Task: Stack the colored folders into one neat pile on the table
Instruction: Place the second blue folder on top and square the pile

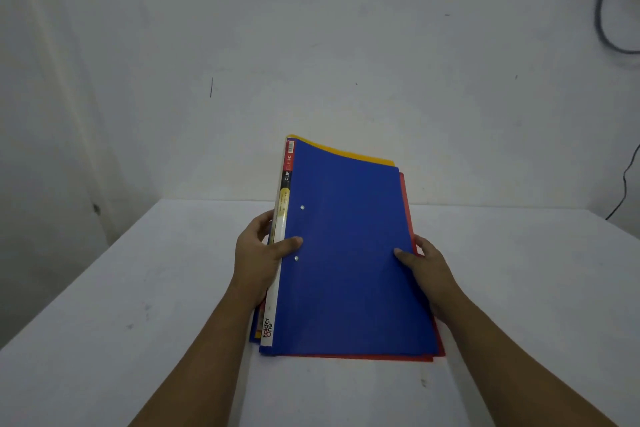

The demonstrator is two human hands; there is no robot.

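- Head view: both hands hold a bundle of colored folders, its far end raised and its near edge low over or resting on the white worktop (138, 288); which, I cannot tell.
- The blue folder (349, 253) faces the camera on top. A yellow folder (346, 150) shows as a curved strip past its far edge, and a red folder (381, 357) peeks out along the near and right edges.
- The left hand (258, 258) has its grip clenched on the spine side: thumb pressed on the blue cover beside the printed label strip (282, 218), fingers behind the bundle.
- The right hand (427, 270) is likewise closed on the opposite long edge, thumb on the blue cover, fingers hidden behind.
- The folders are together but not square: red sticks out right and near, yellow sticks out far. My judgement is that the pile is gathered yet not neat, and not laid flat.
- Risk: the covers look smooth and thin, so they could slide against one another if either grip loosens while the bundle is tilted, fanning the edges further.
- Risk: the far end bows, suggesting floppy sheets; lowering it fast could let the yellow one curl or shift under the blue.
- Risk: setting it down without tapping the edges true would likely leave red and yellow offset.
- Nothing else lies on the worktop near the bundle; dark cables (609, 10) hang on the wall, well apart.
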